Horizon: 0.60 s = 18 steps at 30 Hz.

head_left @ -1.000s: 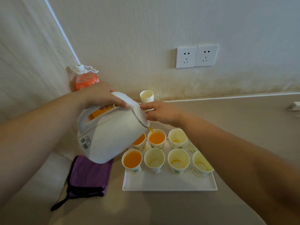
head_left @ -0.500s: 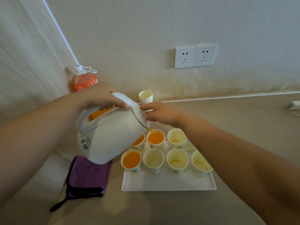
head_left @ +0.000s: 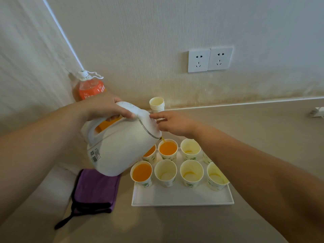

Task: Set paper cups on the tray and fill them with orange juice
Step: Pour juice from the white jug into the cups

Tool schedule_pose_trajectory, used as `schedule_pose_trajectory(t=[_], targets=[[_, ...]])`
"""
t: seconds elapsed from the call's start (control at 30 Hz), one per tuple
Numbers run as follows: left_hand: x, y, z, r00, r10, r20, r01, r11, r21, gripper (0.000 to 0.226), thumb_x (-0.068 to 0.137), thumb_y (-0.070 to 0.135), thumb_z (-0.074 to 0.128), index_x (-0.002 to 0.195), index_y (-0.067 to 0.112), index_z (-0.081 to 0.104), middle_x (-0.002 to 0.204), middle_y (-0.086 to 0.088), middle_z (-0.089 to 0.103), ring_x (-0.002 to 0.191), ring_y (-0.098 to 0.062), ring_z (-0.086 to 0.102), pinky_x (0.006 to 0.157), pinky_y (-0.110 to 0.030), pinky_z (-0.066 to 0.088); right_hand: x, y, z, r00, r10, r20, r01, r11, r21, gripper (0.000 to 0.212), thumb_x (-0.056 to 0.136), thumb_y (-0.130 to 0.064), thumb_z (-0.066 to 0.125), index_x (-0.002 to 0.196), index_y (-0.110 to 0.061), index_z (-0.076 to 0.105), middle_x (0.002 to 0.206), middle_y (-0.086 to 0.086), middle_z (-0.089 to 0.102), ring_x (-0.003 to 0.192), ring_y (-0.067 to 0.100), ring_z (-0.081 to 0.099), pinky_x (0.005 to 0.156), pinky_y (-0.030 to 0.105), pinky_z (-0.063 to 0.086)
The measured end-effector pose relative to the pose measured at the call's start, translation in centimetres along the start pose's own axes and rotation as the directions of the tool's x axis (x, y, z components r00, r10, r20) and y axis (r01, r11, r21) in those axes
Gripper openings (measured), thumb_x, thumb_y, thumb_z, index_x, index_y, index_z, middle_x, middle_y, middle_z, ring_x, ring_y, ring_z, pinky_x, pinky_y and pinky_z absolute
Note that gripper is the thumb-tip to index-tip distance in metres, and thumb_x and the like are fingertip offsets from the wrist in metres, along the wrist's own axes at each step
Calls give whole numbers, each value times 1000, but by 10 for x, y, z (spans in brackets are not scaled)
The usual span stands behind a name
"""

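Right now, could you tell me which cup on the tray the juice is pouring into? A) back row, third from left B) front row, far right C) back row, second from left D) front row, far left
C: the stream from the white jug falls into the second back-row cup.

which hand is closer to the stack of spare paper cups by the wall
Right. The right hand rests its fingers on the kettle lid just in front of the stack of spare cups. The left hand grips the kettle handle, farther to the stack's left.

Soft, even light is falling from above; my forearms are stretching wide at the edges, the wall (head_left: 175, 23) corner is bowing, and faint shadows are pooling under the tray (head_left: 182, 199).
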<state>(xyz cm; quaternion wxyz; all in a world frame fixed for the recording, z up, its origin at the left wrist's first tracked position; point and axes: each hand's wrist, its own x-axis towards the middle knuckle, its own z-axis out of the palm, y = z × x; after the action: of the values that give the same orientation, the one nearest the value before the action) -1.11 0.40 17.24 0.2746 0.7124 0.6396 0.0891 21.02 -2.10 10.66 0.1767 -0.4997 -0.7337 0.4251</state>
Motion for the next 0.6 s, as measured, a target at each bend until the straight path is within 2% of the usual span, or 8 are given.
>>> schedule_pose_trajectory(t=[0.07,0.2,0.3,0.33,0.4,0.47,0.53,0.6], targets=[[-4,-2,-2,1000,-17,1,17,999,-40,49,59,46,83,74,3,64,62,-5,58,61,-20,52,61,-31,42,1,-2,0,1000,-8,-3,8,1000,-15,50,94,-13,44,142,-28,42,147,-3,42,133,16,39,99,23,29],[-10,-7,-11,1000,5,-12,-6,996,-85,76,29,69,82,72,8,63,58,-5,59,60,-23,52,58,-30,44,2,-9,1,998,-49,-32,48,998,-42,48,95,-12,44,142,-26,42,143,3,45,127,18,46,96,25,38],[-16,-12,-18,999,22,-46,-28,990,-136,109,17,76,78,94,0,68,88,-25,67,74,-30,59,73,-39,50,0,-17,0,992,-105,-75,100,992,-71,47,96,-12,44,142,-25,41,144,3,43,128,18,44,90,20,36],[-19,-13,-20,998,27,-51,-34,988,-152,110,17,75,79,96,-1,68,94,-29,66,77,-28,59,77,-41,49,-1,-19,0,989,-119,-84,113,991,-73,47,97,-13,44,142,-25,41,144,3,43,129,18,44,89,20,36],[-23,-15,-24,997,37,-63,-47,983,-175,89,16,75,79,79,12,72,79,-21,67,71,-21,60,75,-42,50,-2,-24,0,986,-136,-93,130,989,-69,48,97,-13,44,143,-25,40,144,4,43,128,18,44,87,19,36],[-30,-16,-28,996,49,-69,-62,977,-206,73,13,75,78,61,22,70,57,-2,61,55,-11,56,62,-31,45,-3,-28,2,983,-155,-95,147,986,-84,48,97,-14,44,143,-25,39,144,4,43,128,18,44,88,20,37],[-35,-19,-29,992,48,-120,-71,977,-199,85,11,75,78,73,16,72,65,-2,62,57,-13,55,59,-29,42,-4,-31,5,981,-175,-90,165,981,-102,48,97,-14,44,143,-24,39,143,3,44,128,18,45,89,20,36],[-42,-21,-31,989,53,-140,-76,983,-166,103,13,74,78,81,-2,64,62,-6,58,56,-17,51,59,-30,40,-7,-34,9,979,-187,-79,178,978,-109,47,97,-14,44,143,-23,40,143,1,45,127,16,45,89,18,34]])
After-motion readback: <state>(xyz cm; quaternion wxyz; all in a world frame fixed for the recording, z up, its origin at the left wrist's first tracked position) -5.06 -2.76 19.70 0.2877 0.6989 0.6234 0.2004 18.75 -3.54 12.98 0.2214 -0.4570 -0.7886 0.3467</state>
